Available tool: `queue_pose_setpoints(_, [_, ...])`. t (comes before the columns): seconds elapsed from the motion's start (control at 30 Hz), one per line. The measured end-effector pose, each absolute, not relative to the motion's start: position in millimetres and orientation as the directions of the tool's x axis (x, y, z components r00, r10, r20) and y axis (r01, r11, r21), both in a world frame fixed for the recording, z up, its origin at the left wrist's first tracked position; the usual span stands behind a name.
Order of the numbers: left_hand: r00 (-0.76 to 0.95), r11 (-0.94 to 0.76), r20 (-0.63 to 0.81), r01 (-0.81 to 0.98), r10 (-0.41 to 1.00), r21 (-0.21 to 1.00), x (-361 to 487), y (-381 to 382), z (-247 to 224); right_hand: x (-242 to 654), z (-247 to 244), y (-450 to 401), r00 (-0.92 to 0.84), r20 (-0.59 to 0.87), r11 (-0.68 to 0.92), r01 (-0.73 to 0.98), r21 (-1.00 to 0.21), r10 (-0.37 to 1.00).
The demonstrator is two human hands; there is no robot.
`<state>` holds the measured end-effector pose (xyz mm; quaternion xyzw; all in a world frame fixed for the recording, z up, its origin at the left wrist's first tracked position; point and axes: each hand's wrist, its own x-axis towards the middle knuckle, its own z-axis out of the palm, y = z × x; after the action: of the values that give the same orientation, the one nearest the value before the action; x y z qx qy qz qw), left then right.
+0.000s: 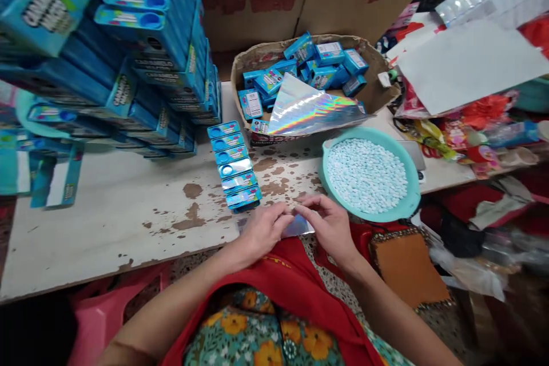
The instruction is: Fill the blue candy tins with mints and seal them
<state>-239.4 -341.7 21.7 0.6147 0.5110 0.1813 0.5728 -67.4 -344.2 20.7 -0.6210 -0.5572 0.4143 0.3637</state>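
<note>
Both hands meet at the table's front edge, below the row of boxes and left of the bowl. My left hand (266, 227) has its fingers drawn together at a shiny silvery sheet (300, 225). My right hand (328, 223) bends its thumb and forefinger over the same sheet, fingertips close to the left ones. Whatever lies between the fingertips is too small to make out. A row of small blue candy boxes (235, 167) stands just beyond my left hand. The turquoise bowl (415, 183) of pale blue candies is beside my right hand.
Tall stacks of blue boxes (171, 40) stand at the left. A cut-down carton (381, 94) holds loose blue boxes and a folded silvery sheet (309, 108). Large cardboard boxes (257, 0) stand behind. White card (472, 66) and colourful packets lie at the right.
</note>
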Motion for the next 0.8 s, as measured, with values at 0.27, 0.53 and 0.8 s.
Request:
queue_pose_setpoints(0.27, [0.098,0.364,-0.421,0.351,0.902,0.862,-340,-344,46,-162,19,-315,-0.124,0.071,0.118,0.425,-0.898,0.99])
queue_pose_setpoints(0.53, [-0.004,0.227,-0.238,0.318,0.971,0.921,-369,-285,3,-204,-4,-249,-0.071,0.137,0.152,0.601,-0.785,0.988])
queue_pose_setpoints(0.8, [-0.152,0.356,-0.322,0.348,0.934,0.868,-353,-293,-53,-206,-21,-240,-0.048,0.111,0.121,0.46,-0.879,0.993])
